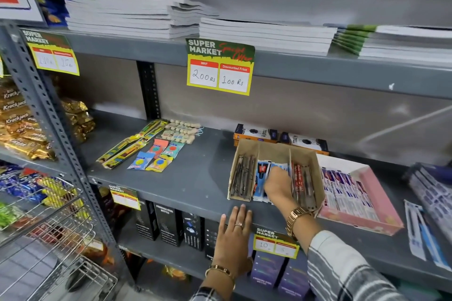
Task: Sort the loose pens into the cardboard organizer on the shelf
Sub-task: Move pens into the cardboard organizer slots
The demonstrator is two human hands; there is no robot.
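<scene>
A cardboard organizer [274, 148] with three compartments lies on the grey middle shelf. Its left slot holds dark pens [243, 176], its middle slot blue-and-white packed pens [261, 178], its right slot red and dark pens [303, 183]. My right hand [277, 184] reaches into the middle slot, fingers curled over the blue packs; whether it grips one is hidden. My left hand [234, 234] rests flat on the shelf's front edge, fingers spread, holding nothing. More packed pens [420, 234] lie loose at the right of the shelf.
A pink tray [381, 193] of packed pens stands right of the organizer. Two boxes [281, 138] stand behind it. Erasers and pencil packs [156, 151] lie on the shelf's left. Notebook stacks [137, 16] fill the shelf above. A wire basket [49, 227] is at the lower left.
</scene>
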